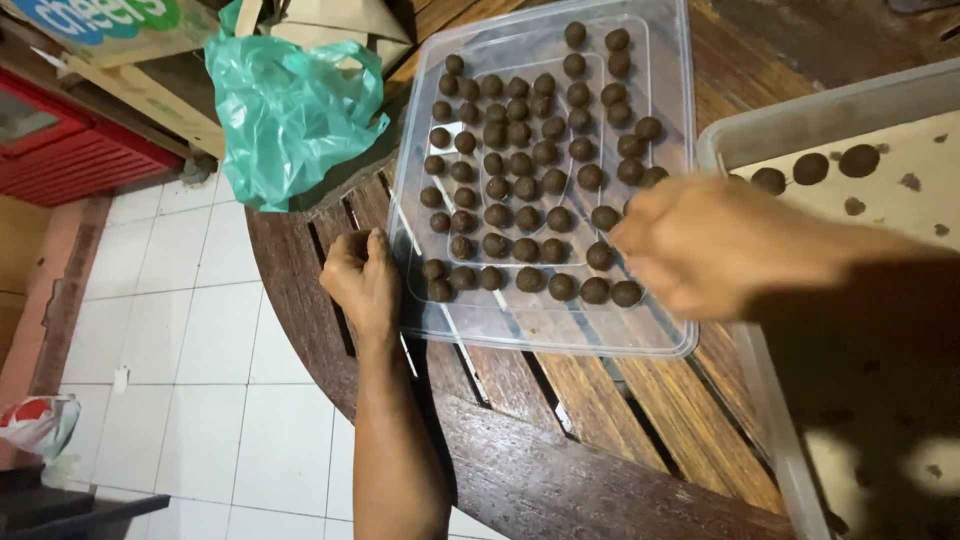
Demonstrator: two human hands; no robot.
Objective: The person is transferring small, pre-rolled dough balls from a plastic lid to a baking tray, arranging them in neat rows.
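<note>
While the left hand (pixel 362 280) steadies the clear tray (pixel 640 335), the right hand (pixel 700 245) hovers over brown balls (pixel 520 190).

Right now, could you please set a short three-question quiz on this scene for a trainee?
1. True or false: the left hand rests by the clear tray's left edge.
2. What lies in rows on that tray? A white cubes, B dark brown balls, C green leaves.
3. What colour is the plastic bag on the wooden table?

Key: 1 true. 2 B. 3 green. The right hand hovers blurred over the near row; its grip cannot be judged.
</note>
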